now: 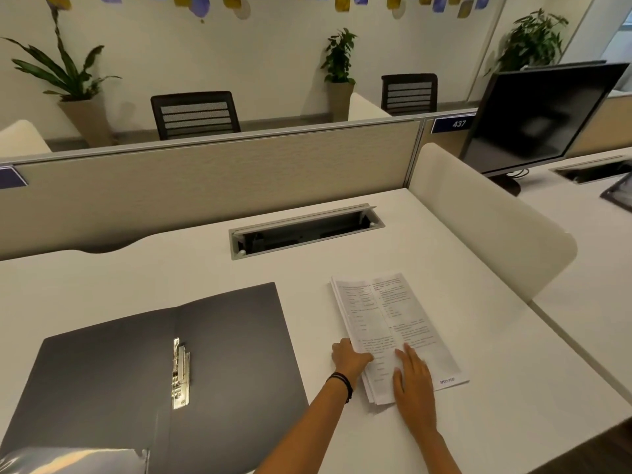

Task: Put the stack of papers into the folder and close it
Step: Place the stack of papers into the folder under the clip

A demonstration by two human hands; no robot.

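Grey folder (164,367) open, corner cropped; both hands (412,388) flat on papers (393,323), grip unclear.

Both bare forearms reached forward from the lower edge of the view toward the stack of papers (396,333), the one thing used here to place them. The left hand (349,359), with dark bands around its wrist, was curled against the stack's left edge near its closer end, its thumb lying over the top sheet and its other fingers out of sight. The right hand (412,384) lay flat, palm down, on the stack's closer end, its fingers (403,352) extended and pointing away from the person.
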